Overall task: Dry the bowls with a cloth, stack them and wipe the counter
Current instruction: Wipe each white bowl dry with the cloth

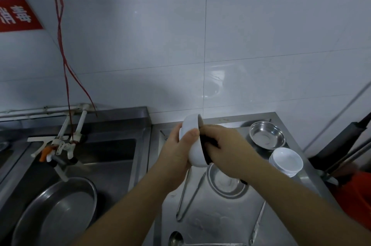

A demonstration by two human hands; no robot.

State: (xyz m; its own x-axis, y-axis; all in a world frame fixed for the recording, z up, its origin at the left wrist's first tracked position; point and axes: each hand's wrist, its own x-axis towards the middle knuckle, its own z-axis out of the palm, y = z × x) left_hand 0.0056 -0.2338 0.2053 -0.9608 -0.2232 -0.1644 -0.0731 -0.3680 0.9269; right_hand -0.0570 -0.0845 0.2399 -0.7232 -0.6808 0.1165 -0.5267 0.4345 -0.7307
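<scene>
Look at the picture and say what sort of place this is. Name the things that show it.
Probably a commercial or canteen kitchen's washing-up area: a stainless steel sink with taps, a steel counter bearing stacked white bowls, and a white tiled wall.

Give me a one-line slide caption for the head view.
Left hand holds a white bowl while right hand wipes it with a dark cloth.

Steel desk point(210, 215) beside the sink.
On it: steel dish point(267, 135) at 1 o'clock, stacked white bowls point(286, 161) at 3, tongs point(188, 195) centre, spoon point(176, 238) at 6.
</scene>
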